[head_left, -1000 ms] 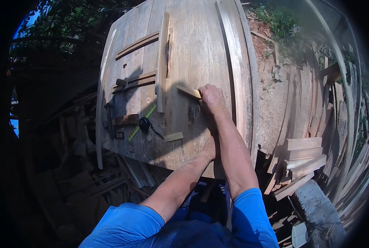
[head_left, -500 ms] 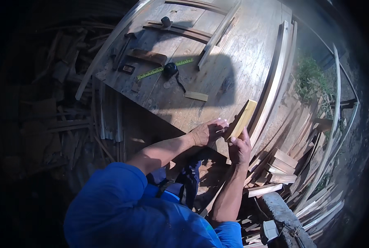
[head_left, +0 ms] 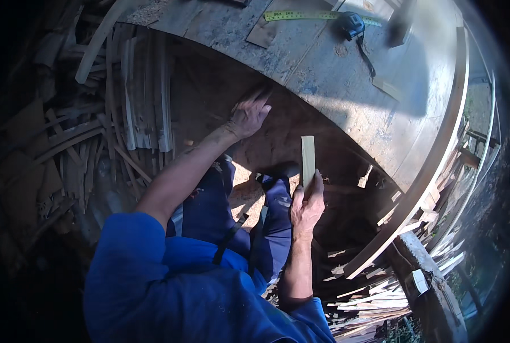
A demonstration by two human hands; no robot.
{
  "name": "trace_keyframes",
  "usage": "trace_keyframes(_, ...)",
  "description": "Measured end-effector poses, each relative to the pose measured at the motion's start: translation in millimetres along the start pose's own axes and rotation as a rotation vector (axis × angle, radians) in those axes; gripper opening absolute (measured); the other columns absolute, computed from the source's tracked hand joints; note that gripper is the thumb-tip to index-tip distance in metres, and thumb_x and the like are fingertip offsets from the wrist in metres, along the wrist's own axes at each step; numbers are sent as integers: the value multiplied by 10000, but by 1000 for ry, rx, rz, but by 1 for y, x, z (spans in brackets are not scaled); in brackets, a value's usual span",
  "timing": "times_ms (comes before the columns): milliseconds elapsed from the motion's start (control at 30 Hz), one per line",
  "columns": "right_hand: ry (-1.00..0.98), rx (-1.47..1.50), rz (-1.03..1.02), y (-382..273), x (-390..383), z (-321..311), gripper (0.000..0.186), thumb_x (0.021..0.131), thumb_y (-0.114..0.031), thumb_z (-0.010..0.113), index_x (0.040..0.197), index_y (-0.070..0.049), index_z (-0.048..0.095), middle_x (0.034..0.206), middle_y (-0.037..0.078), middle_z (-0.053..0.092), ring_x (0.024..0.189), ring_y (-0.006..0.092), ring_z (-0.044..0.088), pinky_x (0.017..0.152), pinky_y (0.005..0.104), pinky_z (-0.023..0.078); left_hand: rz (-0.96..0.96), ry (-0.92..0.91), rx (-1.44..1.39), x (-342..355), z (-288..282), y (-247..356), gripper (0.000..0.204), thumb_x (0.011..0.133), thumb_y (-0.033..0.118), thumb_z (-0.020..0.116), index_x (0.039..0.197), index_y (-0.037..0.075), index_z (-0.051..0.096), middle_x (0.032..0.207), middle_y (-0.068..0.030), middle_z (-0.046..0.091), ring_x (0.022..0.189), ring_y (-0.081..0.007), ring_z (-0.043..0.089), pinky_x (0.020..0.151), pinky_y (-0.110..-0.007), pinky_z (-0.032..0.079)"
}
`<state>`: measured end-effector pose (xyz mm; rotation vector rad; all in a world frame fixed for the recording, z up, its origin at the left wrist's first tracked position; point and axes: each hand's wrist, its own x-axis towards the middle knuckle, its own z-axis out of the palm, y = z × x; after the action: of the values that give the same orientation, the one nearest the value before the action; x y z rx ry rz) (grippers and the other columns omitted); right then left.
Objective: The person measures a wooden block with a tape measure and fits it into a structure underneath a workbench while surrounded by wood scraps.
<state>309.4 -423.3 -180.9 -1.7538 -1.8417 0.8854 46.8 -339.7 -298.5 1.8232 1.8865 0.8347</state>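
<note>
My right hand [head_left: 307, 208] grips the lower end of a short, pale wood block [head_left: 308, 160], which stands nearly upright in front of my legs. My left hand [head_left: 249, 116] is raised near the edge of the wooden worktable [head_left: 346, 108], apart from the block. Its fingers point away from me, partly in shadow and blurred, with nothing visible in them. On the tabletop, beyond both hands, lies a dark tape measure [head_left: 351, 26] with its yellow blade [head_left: 300, 15] drawn out. A small wood offcut [head_left: 386, 88] rests near its strap.
A long wood strip [head_left: 438, 166] runs along the table's right side. Wood scraps [head_left: 375, 303] pile up at the lower right beside a concrete post [head_left: 438, 286]. Upright boards [head_left: 146, 97] and more scrap timber [head_left: 66, 137] fill the left.
The view has swung down and to the left. My right hand has brought the wood block off the table area toward my body. My left hand has moved away from the block.
</note>
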Motion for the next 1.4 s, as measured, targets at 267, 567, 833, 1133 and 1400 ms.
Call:
trace_keyframes(267,270,-199,-213,8,50,92,476,880,-20,630,1346,-1,535,1121,209,592,1039,371,603,916,425,493,377,121,-122,47,42,-68,540,892,387,737,1283,49,579,1198,-189,633,1141,-372,602,935,-449,500)
trace_keyframes(567,621,-236,-524,43,59,132,374,802,-15,699,1162,-77,615,1100,190,577,918,343,685,700,411,591,594,55,-190,78,53,-72,462,849,336,798,1180,50,650,1105,-164,694,1044,-324,674,852,-402,536)
trace_keyframes(833,705,-236,-528,64,65,145,400,798,-31,657,1190,-77,597,1102,210,559,872,373,687,691,435,611,688,181,-307,97,86,-63,499,868,343,781,1218,22,628,1163,-207,665,1079,-378,646,924,-446,504)
trace_keyframes(1133,731,-226,-473,56,107,172,373,911,-115,660,1260,-30,560,1078,222,664,903,405,698,710,466,591,639,179,-303,97,92,-83,605,867,452,752,1270,26,601,1201,-213,656,1125,-392,628,963,-446,494)
trace_keyframes(1400,742,-197,-434,53,134,167,376,872,-164,705,1112,30,491,825,273,662,747,441,696,617,488,581,545,78,-469,98,97,-78,548,846,399,787,1223,34,629,1168,-200,667,1086,-361,649,928,-434,505)
